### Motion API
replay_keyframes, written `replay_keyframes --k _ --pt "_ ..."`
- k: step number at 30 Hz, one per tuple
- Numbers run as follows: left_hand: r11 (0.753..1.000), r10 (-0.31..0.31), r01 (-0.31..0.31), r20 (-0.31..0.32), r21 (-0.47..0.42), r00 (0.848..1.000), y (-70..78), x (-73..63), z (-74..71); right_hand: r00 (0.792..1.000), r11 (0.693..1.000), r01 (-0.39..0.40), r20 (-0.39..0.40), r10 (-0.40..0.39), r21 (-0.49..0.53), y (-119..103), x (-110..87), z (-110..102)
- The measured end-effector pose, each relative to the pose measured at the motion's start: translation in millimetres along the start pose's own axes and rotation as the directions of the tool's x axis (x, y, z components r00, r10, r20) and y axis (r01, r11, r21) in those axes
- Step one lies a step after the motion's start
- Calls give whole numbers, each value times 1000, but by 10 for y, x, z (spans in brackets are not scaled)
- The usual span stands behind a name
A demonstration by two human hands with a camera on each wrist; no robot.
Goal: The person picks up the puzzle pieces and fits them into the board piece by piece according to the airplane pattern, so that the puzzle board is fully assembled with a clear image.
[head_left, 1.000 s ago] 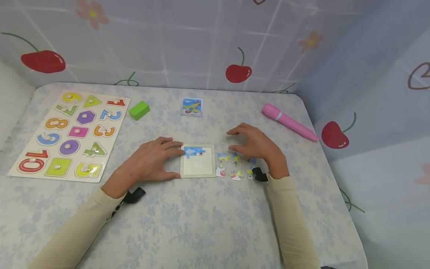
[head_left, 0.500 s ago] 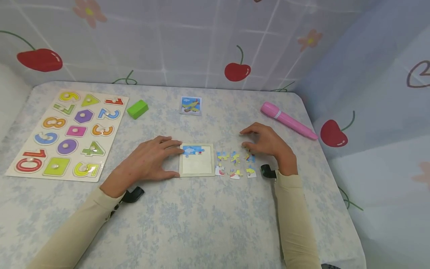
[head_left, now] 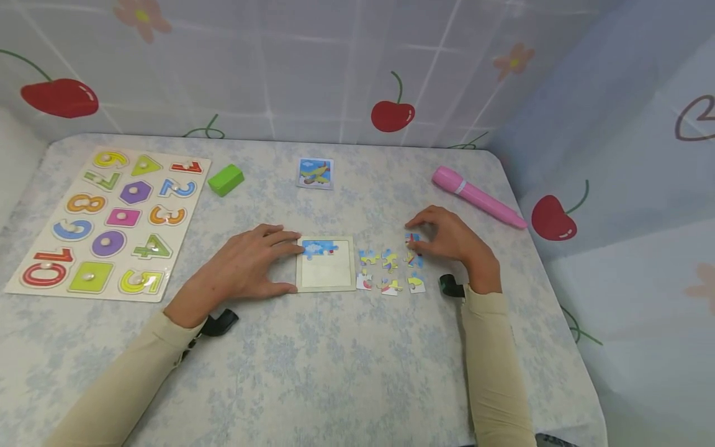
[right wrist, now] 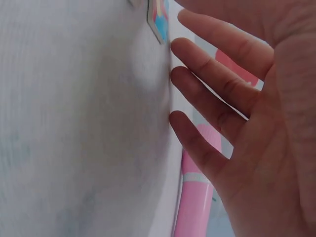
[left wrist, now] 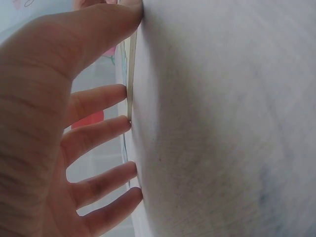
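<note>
In the head view, my left hand [head_left: 248, 264] rests at the left edge of a small square puzzle tray [head_left: 326, 288]. Its spread fingertips and thumb touch the tray's rim, also seen edge-on in the left wrist view. Joined blue puzzle pieces [head_left: 319, 248] fill the tray's top left. My right hand [head_left: 452, 239] is low over the table, thumb and index finger apart on either side of a blue and red puzzle piece [head_left: 412, 237]. The other right fingers are extended, tips near the tabletop. Several loose puzzle pieces [head_left: 389, 259] lie in rows beside the tray.
A number and shape board [head_left: 112, 223] lies at the left, with a green block [head_left: 226, 180] near its upper corner. An airplane picture card [head_left: 315, 173] lies at the back. A pink pen-shaped object [head_left: 477, 197] lies back right. A curtain [head_left: 313, 74] hangs behind the table.
My right hand has moved right, away from the tray, to the blue and red puzzle piece, which now shows between thumb and index finger. My left hand stays at the tray's edge.
</note>
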State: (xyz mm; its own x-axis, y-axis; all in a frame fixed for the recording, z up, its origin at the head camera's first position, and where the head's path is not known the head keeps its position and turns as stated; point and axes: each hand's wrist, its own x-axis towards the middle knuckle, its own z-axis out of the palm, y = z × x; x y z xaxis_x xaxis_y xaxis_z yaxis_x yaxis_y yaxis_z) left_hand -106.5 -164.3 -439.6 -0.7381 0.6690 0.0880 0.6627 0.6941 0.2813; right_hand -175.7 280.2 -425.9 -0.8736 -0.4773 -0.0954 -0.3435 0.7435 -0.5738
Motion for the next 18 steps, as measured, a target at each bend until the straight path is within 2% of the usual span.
replay_keyframes --k 6,12,18 --pt "1000 3 -3 0 7 1000 -7 -2 -9 1000 1000 -17 18 17 -3 44 -30 -25" --pt "1000 7 -7 -11 -1 1000 -19 -8 -9 1000 1000 11 12 -11 12 43 -26 -25" --pt "1000 8 -8 -13 -5 1000 -20 -8 -4 1000 1000 -5 -1 5 -6 37 -24 -10"
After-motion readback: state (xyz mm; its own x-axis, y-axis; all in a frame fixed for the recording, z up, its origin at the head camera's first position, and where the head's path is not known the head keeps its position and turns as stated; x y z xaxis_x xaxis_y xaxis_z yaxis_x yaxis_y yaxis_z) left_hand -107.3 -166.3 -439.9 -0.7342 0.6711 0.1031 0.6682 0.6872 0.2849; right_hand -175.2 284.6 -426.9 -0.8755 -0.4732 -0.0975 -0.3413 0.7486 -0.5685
